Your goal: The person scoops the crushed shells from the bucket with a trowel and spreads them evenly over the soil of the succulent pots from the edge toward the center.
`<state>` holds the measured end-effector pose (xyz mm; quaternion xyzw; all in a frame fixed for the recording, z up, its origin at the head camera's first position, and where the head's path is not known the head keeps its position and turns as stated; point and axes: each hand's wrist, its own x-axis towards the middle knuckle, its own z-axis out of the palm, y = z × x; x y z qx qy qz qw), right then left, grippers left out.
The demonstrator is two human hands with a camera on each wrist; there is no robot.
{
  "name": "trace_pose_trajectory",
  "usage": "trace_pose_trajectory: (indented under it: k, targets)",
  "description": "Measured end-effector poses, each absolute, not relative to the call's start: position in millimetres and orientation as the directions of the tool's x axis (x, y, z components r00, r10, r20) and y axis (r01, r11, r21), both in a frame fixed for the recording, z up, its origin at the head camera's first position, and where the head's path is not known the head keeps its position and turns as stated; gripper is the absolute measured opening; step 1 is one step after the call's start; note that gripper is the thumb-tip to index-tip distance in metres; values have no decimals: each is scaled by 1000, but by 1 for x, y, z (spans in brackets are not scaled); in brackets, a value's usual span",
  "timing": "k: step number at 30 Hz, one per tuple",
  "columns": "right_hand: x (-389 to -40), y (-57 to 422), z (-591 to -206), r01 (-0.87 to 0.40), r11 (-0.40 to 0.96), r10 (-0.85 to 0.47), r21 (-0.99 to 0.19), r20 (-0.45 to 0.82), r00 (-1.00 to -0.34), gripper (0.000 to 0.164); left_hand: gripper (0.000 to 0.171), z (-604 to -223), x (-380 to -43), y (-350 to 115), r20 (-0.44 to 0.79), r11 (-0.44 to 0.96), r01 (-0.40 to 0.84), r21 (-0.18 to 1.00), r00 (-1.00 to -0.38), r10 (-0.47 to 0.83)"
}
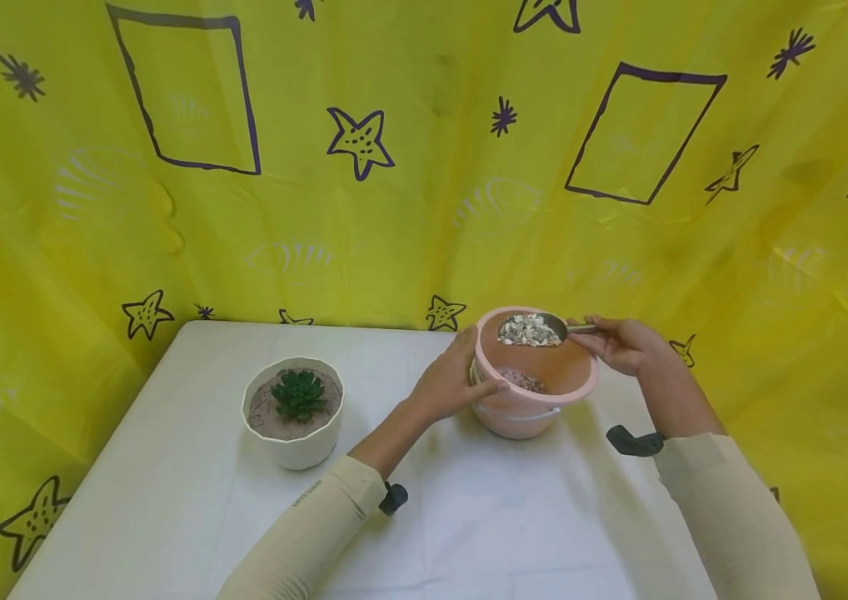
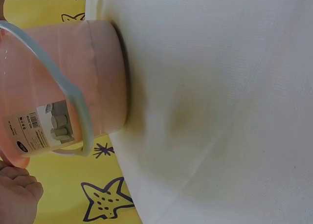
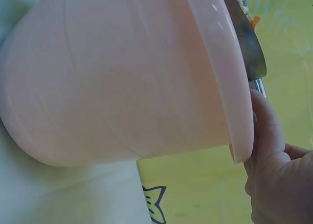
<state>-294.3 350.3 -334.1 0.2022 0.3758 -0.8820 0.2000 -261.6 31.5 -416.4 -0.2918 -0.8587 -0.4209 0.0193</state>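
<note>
A pink bucket (image 1: 517,417) stands on the white-covered table, its pale handle hanging down in front. My left hand (image 1: 454,375) grips its left rim, thumb at the front; the left wrist view shows this hand (image 2: 19,194) beside the rim. My right hand (image 1: 622,343) holds the thin handle of a metal scoop (image 1: 555,325) at the right rim. Whitish and grey pebble-like bits (image 1: 527,331) fill the scoop, which is over the bucket's mouth. More small bits (image 1: 523,381) lie at the bucket's bottom. In the right wrist view, the bucket wall (image 3: 122,87) hides part of the scoop (image 3: 249,48).
A white faceted pot (image 1: 296,452) with a green succulent (image 1: 299,395) stands left of the bucket on the table (image 1: 499,517). A yellow curtain (image 1: 409,225) with dark star drawings hangs right behind the table's far edge.
</note>
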Motion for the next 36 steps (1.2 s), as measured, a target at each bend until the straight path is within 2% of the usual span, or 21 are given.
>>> trace_pose_trajectory:
  k: [14,28,36]
  targets:
    - [-285,364,-339,452,-798,-202,-398,-531,-823,13,105,-417,-261,32,249,495,489,718,-845,473]
    - [-282,367,-336,465,-781,-208,-417,-529,-823,13,104,-419,-263,34,289,473,524,708,-827,482]
    - [-282,360,-333,464,-771,-208,-437,-516,-831,17,105,-420,-263,35,288,453,506,734,-836,467]
